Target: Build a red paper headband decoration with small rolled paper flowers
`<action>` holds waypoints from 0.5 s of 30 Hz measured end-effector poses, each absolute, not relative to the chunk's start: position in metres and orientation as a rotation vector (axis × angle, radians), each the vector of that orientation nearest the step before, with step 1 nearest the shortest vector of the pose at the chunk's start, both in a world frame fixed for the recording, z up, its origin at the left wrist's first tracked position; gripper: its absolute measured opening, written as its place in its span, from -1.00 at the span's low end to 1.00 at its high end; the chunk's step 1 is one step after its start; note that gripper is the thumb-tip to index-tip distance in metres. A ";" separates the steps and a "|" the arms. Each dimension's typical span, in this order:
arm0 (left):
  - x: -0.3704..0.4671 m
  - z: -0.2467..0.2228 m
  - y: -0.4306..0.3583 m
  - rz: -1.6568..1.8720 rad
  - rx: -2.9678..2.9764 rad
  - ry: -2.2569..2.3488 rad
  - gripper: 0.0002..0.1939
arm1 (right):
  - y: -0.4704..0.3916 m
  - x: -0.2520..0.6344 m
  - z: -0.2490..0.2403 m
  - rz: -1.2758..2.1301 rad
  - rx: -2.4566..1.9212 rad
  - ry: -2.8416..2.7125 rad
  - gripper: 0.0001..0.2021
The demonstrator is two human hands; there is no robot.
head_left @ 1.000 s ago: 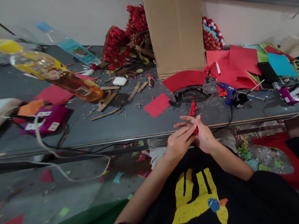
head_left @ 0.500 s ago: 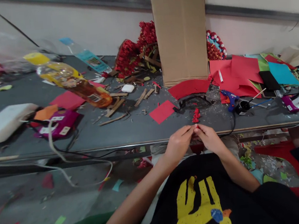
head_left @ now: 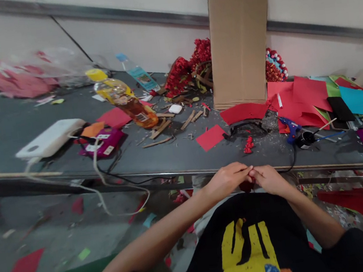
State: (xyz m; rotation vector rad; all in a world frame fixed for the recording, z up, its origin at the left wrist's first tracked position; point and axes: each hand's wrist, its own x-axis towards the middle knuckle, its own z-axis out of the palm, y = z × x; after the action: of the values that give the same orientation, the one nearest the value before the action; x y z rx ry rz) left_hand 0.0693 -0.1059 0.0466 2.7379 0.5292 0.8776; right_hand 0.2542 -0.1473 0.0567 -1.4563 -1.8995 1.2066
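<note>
My left hand (head_left: pixel 230 177) and my right hand (head_left: pixel 268 178) meet at the fingertips by the table's front edge. Both are closed in a pinch, around something small that the fingers mostly hide; a bit of red shows between them. Just beyond the fingers, a small cluster of crumpled red pieces (head_left: pixel 248 145) lies on the grey table (head_left: pixel 170 155). Behind it are a curved red strip (head_left: pixel 244 112), a dark curved object (head_left: pixel 246 126) and a flat red paper (head_left: pixel 211 137).
A tilted bottle (head_left: pixel 127 100), white power bank (head_left: pixel 49 139) and purple box (head_left: pixel 104 143) are on the left. Upright cardboard (head_left: pixel 241 40) stands behind. A blue glue gun (head_left: pixel 290 129), black pot (head_left: pixel 305 139) and red papers (head_left: pixel 310 93) lie to the right.
The view has shifted, so the table items appear farther right. My hands stay together but are now slightly farther from the red cluster, nearer my body.
</note>
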 end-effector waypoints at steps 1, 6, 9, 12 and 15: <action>0.073 0.046 -0.107 0.946 2.666 0.582 -0.71 | -0.147 0.254 0.056 1.270 -1.425 -1.797 -0.53; 0.082 0.049 -0.115 1.143 2.378 0.614 -0.71 | -0.147 0.254 0.052 1.731 -1.195 -1.349 -0.42; 0.083 0.053 -0.120 1.147 2.215 0.597 -0.73 | -0.150 0.254 0.049 1.896 -1.105 -1.282 -0.44; 0.084 0.055 -0.124 1.147 1.913 0.717 -0.76 | -0.154 0.253 0.047 1.591 -1.211 -1.285 -0.51; 0.090 0.052 -0.125 1.155 1.552 0.828 -0.70 | -0.156 0.252 0.045 0.981 -1.316 -1.406 -0.69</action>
State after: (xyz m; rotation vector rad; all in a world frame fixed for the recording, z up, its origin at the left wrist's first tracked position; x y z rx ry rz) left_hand 0.0897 -0.1251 0.0521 1.5517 0.8280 1.1552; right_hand 0.2521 -0.1562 0.0451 -1.3161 -1.4057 0.9813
